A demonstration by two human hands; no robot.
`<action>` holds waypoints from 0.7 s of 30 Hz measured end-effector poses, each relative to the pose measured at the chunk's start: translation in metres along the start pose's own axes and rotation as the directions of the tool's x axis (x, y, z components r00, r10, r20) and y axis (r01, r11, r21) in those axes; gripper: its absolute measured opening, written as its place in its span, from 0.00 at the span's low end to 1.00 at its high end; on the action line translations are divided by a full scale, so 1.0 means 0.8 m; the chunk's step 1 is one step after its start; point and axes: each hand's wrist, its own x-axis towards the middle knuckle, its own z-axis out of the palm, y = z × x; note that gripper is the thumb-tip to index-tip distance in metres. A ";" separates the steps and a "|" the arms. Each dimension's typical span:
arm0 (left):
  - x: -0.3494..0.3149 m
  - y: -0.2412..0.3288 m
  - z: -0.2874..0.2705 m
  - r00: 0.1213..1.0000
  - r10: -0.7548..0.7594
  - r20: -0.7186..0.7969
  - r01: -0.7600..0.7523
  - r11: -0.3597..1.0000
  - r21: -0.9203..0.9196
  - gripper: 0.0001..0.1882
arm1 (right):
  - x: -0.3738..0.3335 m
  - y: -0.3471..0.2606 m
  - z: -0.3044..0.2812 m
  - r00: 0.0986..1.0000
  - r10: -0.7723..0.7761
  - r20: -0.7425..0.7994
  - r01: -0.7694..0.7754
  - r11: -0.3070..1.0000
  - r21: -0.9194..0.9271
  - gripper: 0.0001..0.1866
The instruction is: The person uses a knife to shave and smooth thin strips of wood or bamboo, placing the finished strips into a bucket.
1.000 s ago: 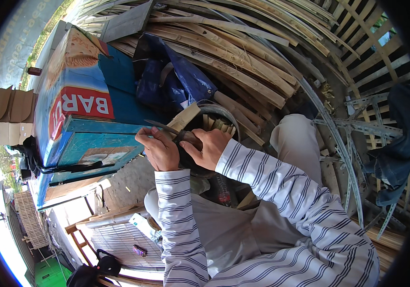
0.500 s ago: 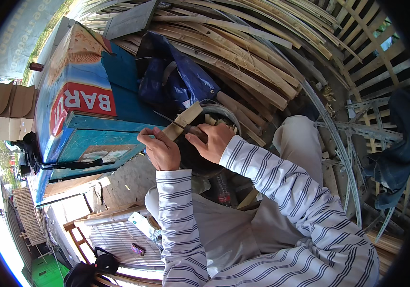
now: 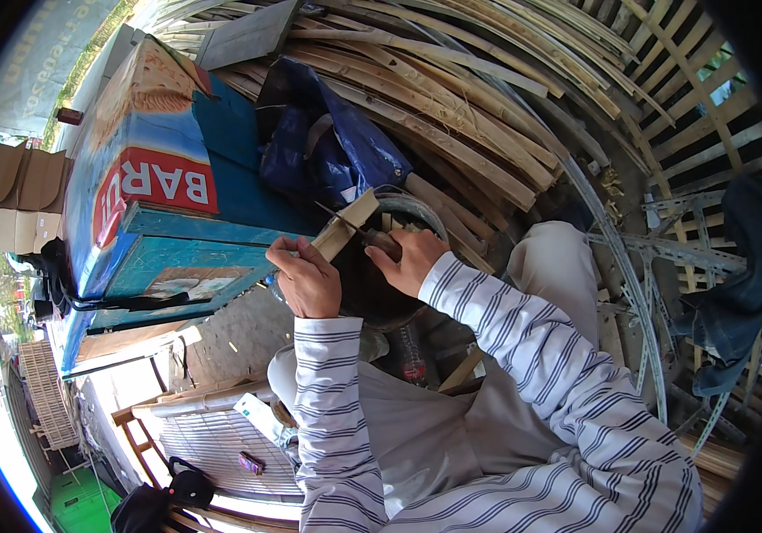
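My left hand (image 3: 308,279) pinches the lower end of a short, pale bamboo piece (image 3: 351,222), which slants up and to the right. Wrapped around the dark handle of a knife (image 3: 382,241) is my right hand (image 3: 411,264). The knife's thin blade crosses the bamboo piece and points up to the left. Both hands are over a dark bucket (image 3: 434,216), its rim showing just beyond my right hand. Pale scraps show inside the bucket; my hands hide part of it.
A teal wooden box (image 3: 247,209) stands at the left, with a blue plastic sheet (image 3: 332,147) beside it. Long bamboo strips (image 3: 452,107) are piled beyond. A plastic bottle (image 3: 413,360) is between my legs. Metal frames (image 3: 683,253) stand at the right.
My right hand and the knife have moved slightly right, so the blade crosses the bamboo piece farther up. My left hand has shifted a little right too, still gripping the bamboo.
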 end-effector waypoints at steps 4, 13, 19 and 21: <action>0.004 0.002 -0.001 1.000 0.000 0.011 0.000 1.000 0.020 0.10 | -0.001 -0.004 -0.001 0.999 0.025 0.032 -0.027 0.998 0.064 0.25; 0.003 -0.004 -0.004 0.996 0.025 0.084 -0.019 0.997 -0.073 0.12 | -0.002 0.004 0.002 0.997 0.057 0.053 -0.059 0.998 0.024 0.23; 0.000 0.002 -0.007 0.987 -0.052 0.150 0.060 0.997 -0.050 0.11 | -0.008 0.011 0.009 0.989 -0.100 -0.111 0.114 0.985 0.130 0.20; 0.000 -0.007 -0.012 0.995 -0.026 0.092 0.025 1.000 0.006 0.11 | -0.014 -0.009 0.014 0.975 -0.148 -0.165 0.183 0.958 0.221 0.18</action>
